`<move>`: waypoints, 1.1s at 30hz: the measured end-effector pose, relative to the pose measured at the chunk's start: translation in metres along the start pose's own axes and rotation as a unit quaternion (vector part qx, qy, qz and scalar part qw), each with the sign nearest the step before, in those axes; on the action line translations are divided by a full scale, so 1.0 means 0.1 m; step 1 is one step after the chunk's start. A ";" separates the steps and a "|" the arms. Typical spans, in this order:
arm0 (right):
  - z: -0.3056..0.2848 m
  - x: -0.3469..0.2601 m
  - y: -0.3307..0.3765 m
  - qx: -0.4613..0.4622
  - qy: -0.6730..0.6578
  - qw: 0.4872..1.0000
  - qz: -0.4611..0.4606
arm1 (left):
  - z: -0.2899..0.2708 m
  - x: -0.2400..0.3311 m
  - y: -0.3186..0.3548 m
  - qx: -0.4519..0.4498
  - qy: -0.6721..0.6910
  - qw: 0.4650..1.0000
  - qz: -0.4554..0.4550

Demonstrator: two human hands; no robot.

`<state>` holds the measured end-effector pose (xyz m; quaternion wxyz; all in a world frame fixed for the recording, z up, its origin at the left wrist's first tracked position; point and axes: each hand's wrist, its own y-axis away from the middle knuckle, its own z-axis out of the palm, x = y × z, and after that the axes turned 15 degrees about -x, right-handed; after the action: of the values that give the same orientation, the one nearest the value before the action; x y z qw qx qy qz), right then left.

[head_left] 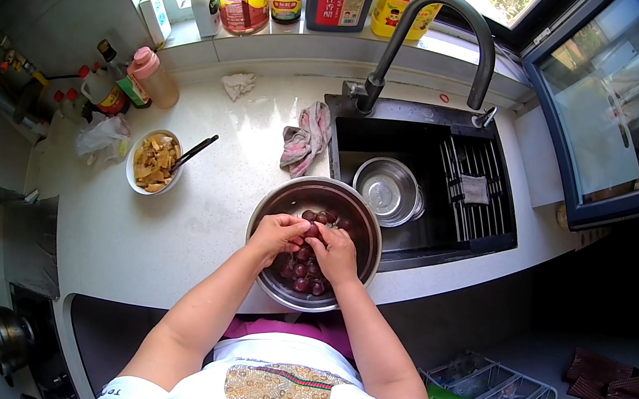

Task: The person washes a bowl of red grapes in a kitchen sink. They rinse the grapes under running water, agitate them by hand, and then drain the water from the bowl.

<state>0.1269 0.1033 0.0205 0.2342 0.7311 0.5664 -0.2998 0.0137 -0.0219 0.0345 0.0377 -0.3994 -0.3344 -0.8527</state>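
Over a round steel basin (251, 259) at the counter's front edge, my two hands meet. My left hand (277, 237) has its fingers pinched at a dark red grape (312, 231). From the other side, my right hand (336, 253) closes its thumb and fingers on the same grape. More dark red grapes (303, 271) lie in the basin below, several of them near its front wall. My hands cover part of the bunch, so its stems are hard to make out.
Right of the basin is a black sink (353, 138) with a steel pot (387, 191), a drying rack (462, 188) and a tall faucet (395, 54). A crumpled cloth (307, 138) lies behind. Leftward stand a bowl of food (155, 163) with chopsticks (196, 151) and several bottles (154, 77).
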 end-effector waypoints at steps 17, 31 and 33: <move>-0.02 -0.02 0.00 -0.001 0.015 1.000 0.000 | -0.07 -0.04 -0.04 -0.016 0.080 0.997 -0.015; -0.02 -0.03 0.00 -0.001 0.026 1.000 -0.005 | -0.02 0.01 -0.04 0.006 0.052 0.998 -0.024; -0.02 -0.04 0.00 0.001 0.029 1.000 -0.007 | -0.04 -0.03 -0.06 0.007 0.057 0.998 -0.021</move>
<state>0.1265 0.1021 0.0244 0.2150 0.7359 0.5773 -0.2809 0.0113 -0.0207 0.0271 0.0420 -0.3429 -0.3460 -0.8723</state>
